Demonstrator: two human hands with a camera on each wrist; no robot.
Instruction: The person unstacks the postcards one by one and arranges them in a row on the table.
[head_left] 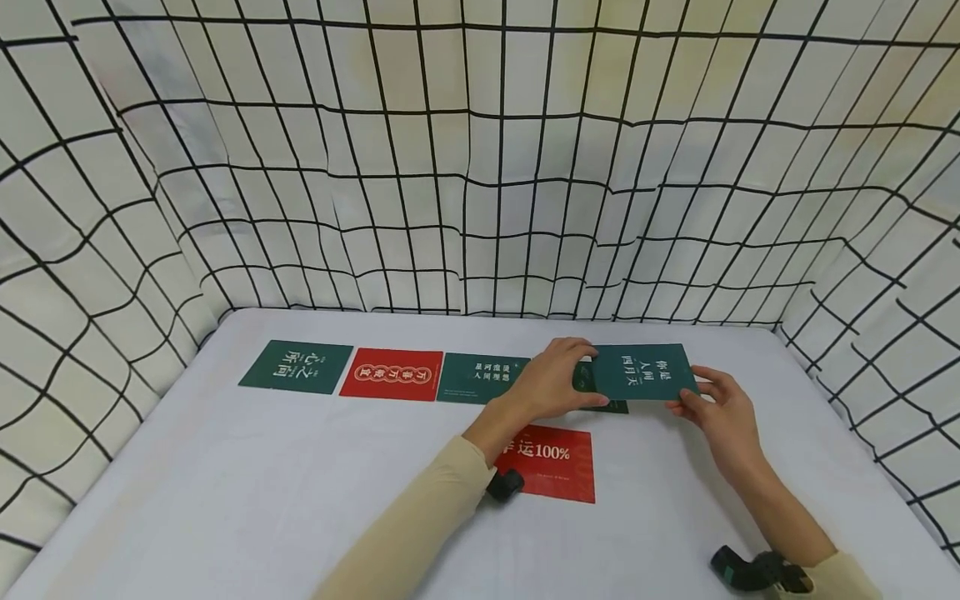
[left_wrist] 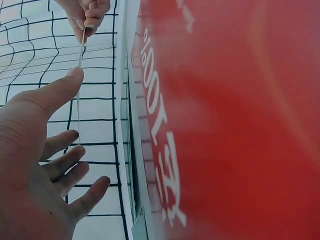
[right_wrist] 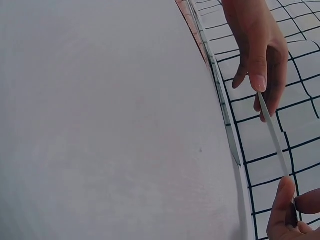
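A dark green card (head_left: 639,375) with white lettering is held up over the table between both hands. My left hand (head_left: 547,382) pinches its left edge, thumb on the near side. The right hand (head_left: 726,417) pinches its right edge between thumb and fingers. In the right wrist view the card (right_wrist: 273,134) shows edge-on, spanning from the left hand (right_wrist: 262,45) to the right hand (right_wrist: 290,215). Another green card (head_left: 617,407) lies beneath it, mostly hidden. Below the left wrist is a red card (head_left: 558,467), partly covered by the forearm.
Along the table's back lie a green card (head_left: 296,367), a red card (head_left: 390,375) and another green card (head_left: 476,379), the last partly behind my left hand. White cloth with a black grid (head_left: 480,200) walls the white table (head_left: 225,483) at the back and sides.
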